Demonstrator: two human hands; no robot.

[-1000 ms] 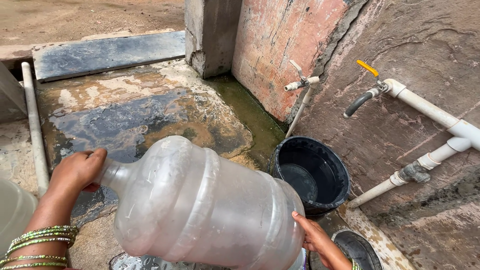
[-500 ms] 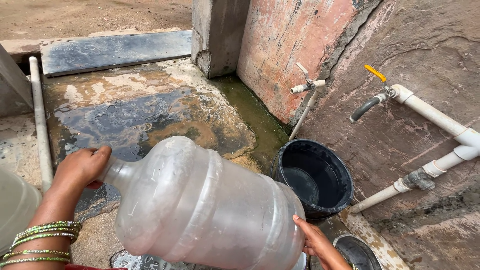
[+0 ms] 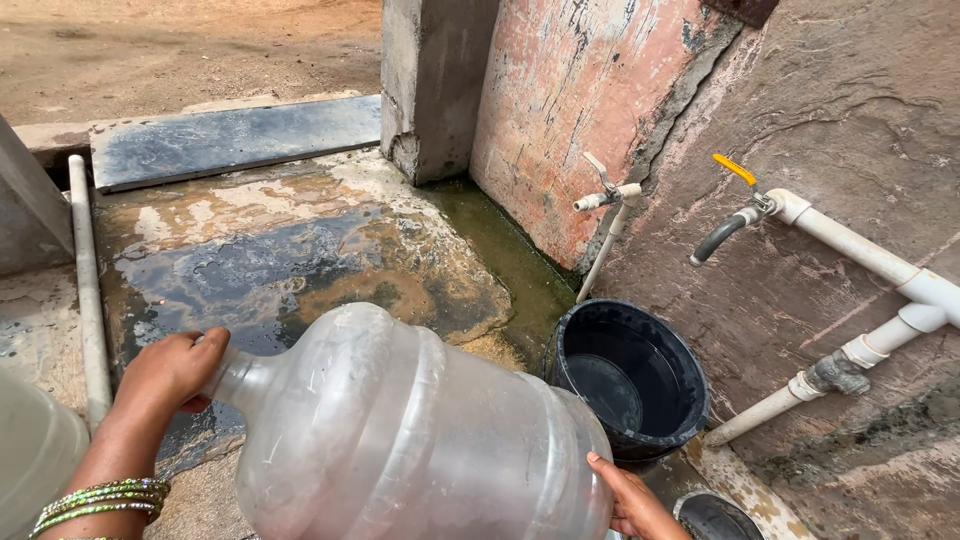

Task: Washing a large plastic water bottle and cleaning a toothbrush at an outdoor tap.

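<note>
1. Jug (image 3: pixel 420 440), large and of clear plastic, lies tilted on its side nearest the camera, neck pointing left, held above the wet ground.
2. Left hand (image 3: pixel 170 372) is wrapped tight around the jug's neck; bangles (image 3: pixel 100 498) ring the wrist.
3. Right hand (image 3: pixel 630 500) presses against the jug's base at lower right, fingers spread on the plastic; the two hands are well apart.
4. Black bucket (image 3: pixel 630 375) stands just beyond the jug's base, open and dark inside.
5. White pipes (image 3: pixel 870 300) run along the stone wall to the right, with a yellow-handled tap (image 3: pixel 735 200) above the bucket.
6. A second tap (image 3: pixel 605 195) juts from the pink wall (image 3: pixel 580 110).
7. Wet, stained concrete floor (image 3: pixel 290 260) stretches left, with a dark slab (image 3: pixel 230 140) farthest off.
</note>
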